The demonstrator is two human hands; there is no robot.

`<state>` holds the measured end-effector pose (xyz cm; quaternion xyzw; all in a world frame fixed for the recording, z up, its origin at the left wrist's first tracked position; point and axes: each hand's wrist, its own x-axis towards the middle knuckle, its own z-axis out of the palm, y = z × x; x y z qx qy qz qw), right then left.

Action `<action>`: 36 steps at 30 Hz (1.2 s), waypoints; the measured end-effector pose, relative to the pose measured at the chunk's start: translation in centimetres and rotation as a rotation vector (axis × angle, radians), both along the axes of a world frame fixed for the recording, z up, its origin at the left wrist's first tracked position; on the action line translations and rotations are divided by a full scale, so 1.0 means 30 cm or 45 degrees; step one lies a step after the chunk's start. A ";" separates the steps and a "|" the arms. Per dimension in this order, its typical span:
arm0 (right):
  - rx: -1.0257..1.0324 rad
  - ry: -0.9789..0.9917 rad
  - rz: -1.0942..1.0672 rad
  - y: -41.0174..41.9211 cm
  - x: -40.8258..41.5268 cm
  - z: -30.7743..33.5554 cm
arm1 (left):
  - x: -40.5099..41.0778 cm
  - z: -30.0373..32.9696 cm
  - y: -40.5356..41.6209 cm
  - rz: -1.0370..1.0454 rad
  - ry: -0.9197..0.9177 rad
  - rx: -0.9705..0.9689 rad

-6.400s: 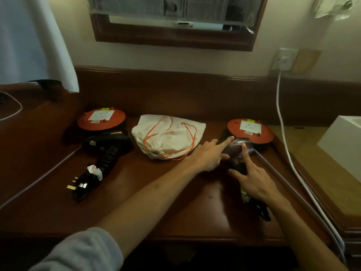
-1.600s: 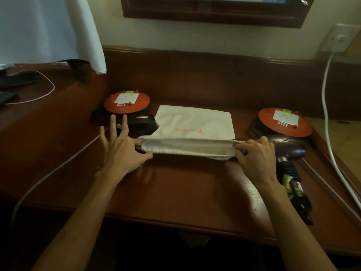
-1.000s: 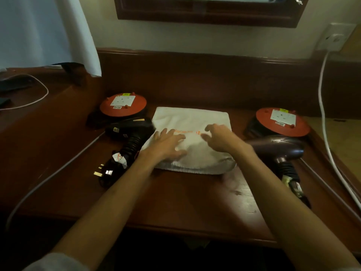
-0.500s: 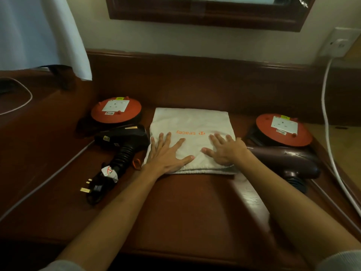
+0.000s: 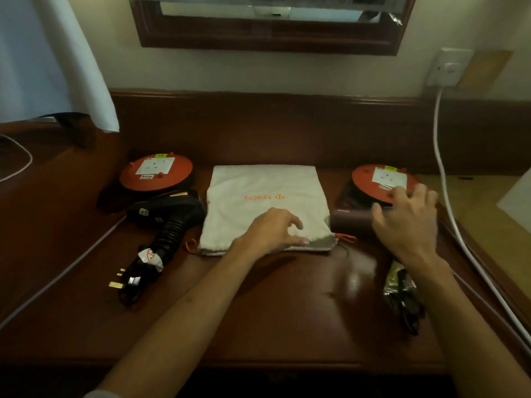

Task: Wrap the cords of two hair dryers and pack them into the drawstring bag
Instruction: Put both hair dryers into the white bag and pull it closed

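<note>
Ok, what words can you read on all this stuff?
"tracey", orange, upside down to the camera: on the bag.
Labels on the left reel and right reel: too small to read.
Tag on the black dryer cord: a red no-sign, words unreadable.

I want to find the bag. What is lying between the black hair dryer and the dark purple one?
In the head view, the flat white cloth drawstring bag lies between the black hair dryer and the dark purple hair dryer.

White drawstring bag (image 5: 267, 196) lies flat between black dryer (image 5: 168, 215) and maroon dryer (image 5: 352, 222).
</note>
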<state>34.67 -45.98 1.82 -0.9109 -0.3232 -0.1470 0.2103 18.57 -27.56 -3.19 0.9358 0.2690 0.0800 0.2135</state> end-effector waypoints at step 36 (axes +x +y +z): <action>0.072 0.732 0.518 -0.104 -0.151 -0.137 | 0.200 0.196 -0.053 -0.299 -0.144 -0.335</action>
